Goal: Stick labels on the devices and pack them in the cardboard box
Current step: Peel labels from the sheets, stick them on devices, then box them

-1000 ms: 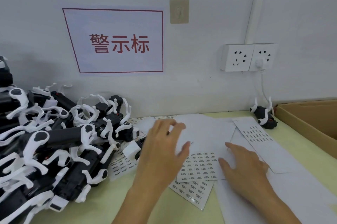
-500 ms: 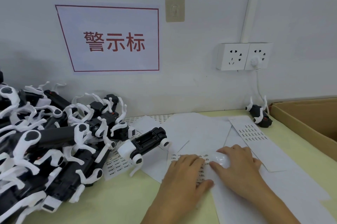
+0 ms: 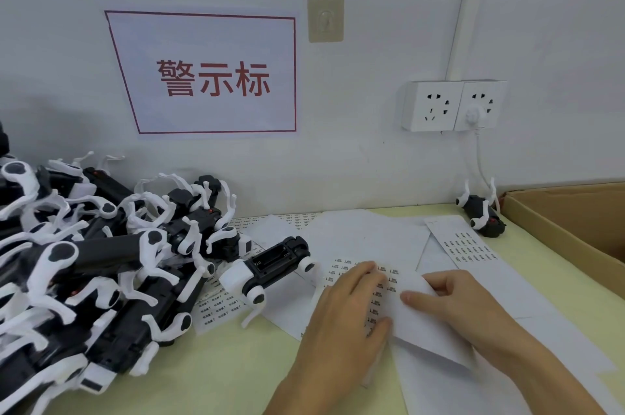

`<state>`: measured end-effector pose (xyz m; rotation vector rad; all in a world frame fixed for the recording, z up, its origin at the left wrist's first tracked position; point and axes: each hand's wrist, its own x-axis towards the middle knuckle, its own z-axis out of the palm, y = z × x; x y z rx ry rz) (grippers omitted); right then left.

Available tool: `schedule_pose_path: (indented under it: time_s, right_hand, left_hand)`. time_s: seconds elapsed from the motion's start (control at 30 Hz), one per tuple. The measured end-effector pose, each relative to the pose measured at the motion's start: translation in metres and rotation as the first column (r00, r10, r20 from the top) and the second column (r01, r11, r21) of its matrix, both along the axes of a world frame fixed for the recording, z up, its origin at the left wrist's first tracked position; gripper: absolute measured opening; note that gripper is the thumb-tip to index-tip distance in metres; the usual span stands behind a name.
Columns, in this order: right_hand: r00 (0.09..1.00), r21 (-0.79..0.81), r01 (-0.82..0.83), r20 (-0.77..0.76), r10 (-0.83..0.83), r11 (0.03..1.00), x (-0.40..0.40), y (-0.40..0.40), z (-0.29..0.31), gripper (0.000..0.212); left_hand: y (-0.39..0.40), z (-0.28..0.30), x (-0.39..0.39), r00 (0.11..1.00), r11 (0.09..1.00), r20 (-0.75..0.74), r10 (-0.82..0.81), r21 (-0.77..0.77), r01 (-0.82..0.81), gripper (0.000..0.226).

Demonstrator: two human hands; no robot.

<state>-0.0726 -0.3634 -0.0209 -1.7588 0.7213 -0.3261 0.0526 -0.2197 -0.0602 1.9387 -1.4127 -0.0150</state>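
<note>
Devices (image 3: 84, 265), black-bodied with white limbs, lie heaped at the left edge of the surface (image 3: 216, 367), tangled over one another and running out of view on the left, so their number cannot be told. One single device (image 3: 267, 267) lies apart from the heap, toward the middle of the surface, its open underside turned up; I judge it was set there as the next one to take a label. Sheets of small printed labels peek from under the heap and this device, partly covered.

The left hand (image 3: 345, 309) lies flat with fingers spread on a label sheet (image 3: 382, 282), most likely pinning it so a sticker can be peeled. Just beside it, the right hand (image 3: 453, 306) curls its thumb and fingers round a white folded paper (image 3: 419, 323), lifting its edge off the label sheet; whether a single label is caught under the fingertips is too small to tell. The print on the labels is unreadable.

Another label strip (image 3: 470, 245) lies toward the back right. Beyond it one lone device (image 3: 482, 215) rests at the back edge, just beside the cardboard box (image 3: 554, 228), which stands at the right edge and is cut off, its inside mostly hidden.
</note>
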Motion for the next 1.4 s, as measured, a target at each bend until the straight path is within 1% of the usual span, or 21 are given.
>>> schedule_pose_path:
  time_s: [0.1, 0.17, 0.33, 0.43, 0.53, 0.63, 0.7, 0.77, 0.83, 0.93, 1.07, 1.3, 1.4]
  right_hand:
    - [0.998, 0.074, -0.012, 0.054, 0.008, 0.997, 0.0, 0.001, 0.002, 0.01]
    - [0.995, 0.112, -0.003, 0.097, -0.008, 0.994, 0.001, 0.003, 0.002, 0.011]
    - [0.982, 0.131, 0.016, 0.186, -0.04, 0.991, 0.006, 0.008, -0.003, 0.013]
    - [0.973, 0.122, -0.006, 0.23, -0.023, 0.992, 0.009, 0.011, -0.004, 0.015]
    - [0.967, 0.056, -0.011, 0.255, -0.004, 0.998, 0.01, 0.013, -0.005, 0.012]
    - [0.961, -0.081, 0.023, 0.275, 0.001, 0.996, 0.011, 0.016, -0.007, 0.008]
    - [0.958, -0.149, 0.015, 0.286, 0.028, 0.989, 0.013, 0.021, -0.006, 0.007]
    - [0.956, -0.189, 0.012, 0.291, 0.044, 0.982, 0.014, 0.024, -0.008, 0.02]
    - [0.957, -0.214, 0.047, 0.29, 0.018, 0.976, 0.016, 0.027, -0.01, 0.033]
    - [0.958, -0.224, 0.09, 0.286, -0.023, 0.97, 0.02, 0.031, -0.011, 0.033]
    - [0.953, -0.19, 0.105, 0.299, -0.045, 0.976, 0.02, 0.036, -0.009, 0.029]
    - [0.955, -0.196, 0.117, 0.292, -0.056, 0.974, 0.02, 0.039, -0.008, 0.033]
    - [0.955, -0.175, 0.118, 0.291, -0.063, 0.978, 0.021, 0.039, -0.008, 0.035]
  left_hand:
    - [-0.001, 0.005, -0.001, 0.992, 0.998, -0.124, -0.01, -0.069, 0.002, 0.042]
    - [-0.003, 0.009, -0.002, 0.987, 0.992, -0.161, -0.013, -0.129, -0.008, 0.034]
    - [-0.004, 0.019, -0.006, 0.988, 0.964, -0.155, 0.021, -0.258, -0.061, 0.02]
    - [-0.004, 0.024, -0.008, 0.987, 0.953, -0.151, 0.047, -0.289, -0.089, 0.015]
    - [-0.004, 0.026, -0.009, 0.988, 0.946, -0.127, 0.086, -0.302, -0.121, 0.011]
    - [-0.004, 0.027, -0.011, 0.984, 0.941, -0.108, 0.141, -0.295, -0.167, 0.005]
    - [-0.004, 0.028, -0.011, 0.979, 0.939, -0.096, 0.182, -0.277, -0.202, 0.004]
    - [-0.004, 0.028, -0.011, 0.973, 0.936, -0.086, 0.215, -0.265, -0.231, 0.005]
    - [-0.004, 0.029, -0.011, 0.968, 0.934, -0.088, 0.235, -0.255, -0.25, 0.007]
    - [-0.005, 0.028, -0.013, 0.966, 0.933, -0.083, 0.247, -0.248, -0.26, 0.01]
    - [-0.005, 0.029, -0.012, 0.963, 0.93, -0.121, 0.239, -0.258, -0.263, 0.009]
    - [-0.005, 0.029, -0.011, 0.958, 0.926, -0.151, 0.242, -0.258, -0.275, 0.007]
    - [-0.004, 0.03, -0.007, 0.951, 0.922, -0.217, 0.22, -0.272, -0.276, 0.007]
